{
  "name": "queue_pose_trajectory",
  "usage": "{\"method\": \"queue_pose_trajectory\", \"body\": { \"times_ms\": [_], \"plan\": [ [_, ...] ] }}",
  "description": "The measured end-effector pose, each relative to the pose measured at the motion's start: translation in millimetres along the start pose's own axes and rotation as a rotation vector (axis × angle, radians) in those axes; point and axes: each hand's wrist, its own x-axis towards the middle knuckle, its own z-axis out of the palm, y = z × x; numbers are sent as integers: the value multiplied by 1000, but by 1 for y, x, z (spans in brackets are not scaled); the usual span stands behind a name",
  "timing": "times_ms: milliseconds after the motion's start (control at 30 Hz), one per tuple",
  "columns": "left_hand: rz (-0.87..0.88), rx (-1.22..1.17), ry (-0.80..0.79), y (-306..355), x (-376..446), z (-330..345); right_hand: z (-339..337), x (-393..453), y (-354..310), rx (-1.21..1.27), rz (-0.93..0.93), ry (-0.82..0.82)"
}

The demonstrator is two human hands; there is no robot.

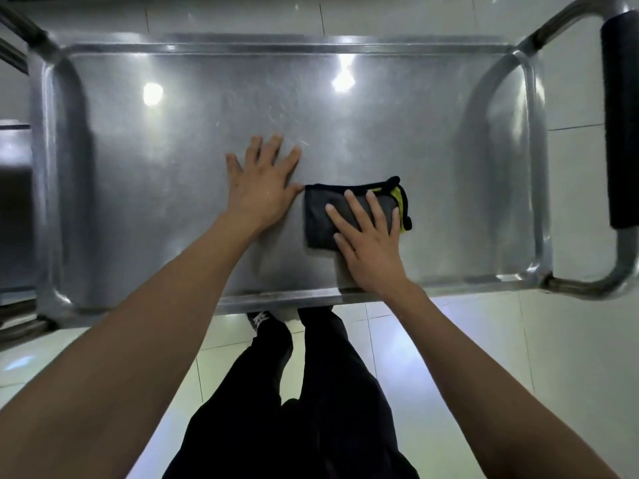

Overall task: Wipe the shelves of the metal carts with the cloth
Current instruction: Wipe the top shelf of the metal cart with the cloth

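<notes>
Nearest me, the person's dark trouser legs point(311, 392) stand on pale floor tiles point(484, 357) at the cart's near rim. The right hand point(371, 243) lies flat on the folded cloth point(320, 219), its fingers point(356, 209) straight and slightly spread, pressing it onto the top shelf point(207, 115) near the front edge. The cloth looks soft, light and limp, dark grey with a yellow underside, so I judge a flat palm steers it better than a pinch. Just beside it the left hand point(262, 188) rests splayed on bare metal, thumb touching the cloth's corner. The steel looks slick, scuffed and glare-spotted. To the right, a padded push handle point(620, 126).
</notes>
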Motion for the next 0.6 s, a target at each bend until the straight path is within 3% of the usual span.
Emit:
{"method": "queue_pose_trajectory", "body": {
  "times_ms": [267, 600],
  "plan": [
    [132, 19, -51, -33, -7, -17, 23, -53, -47, 27, 70, 37],
    [32, 33, 53, -70, -23, 0, 34, -73, -74, 5, 121, 14]
  ]
}}
